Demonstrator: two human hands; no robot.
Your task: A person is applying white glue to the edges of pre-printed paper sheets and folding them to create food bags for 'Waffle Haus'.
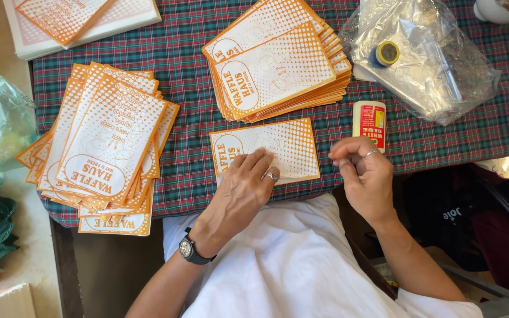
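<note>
The left hand [244, 185] lies flat on a single orange-and-white paper sleeve [278, 144] at the near edge of the plaid tablecloth [189, 159], fingers together, pressing its near left part, with the sleeve running out to the right from under the fingertips. The right hand [365, 174] hovers just right of the sleeve, fingers curled and pinched together, holding nothing visible. A small glue bottle [369, 122] lies just beyond it. Sleeve stacks sit far centre [278, 65] and left [104, 141].
</note>
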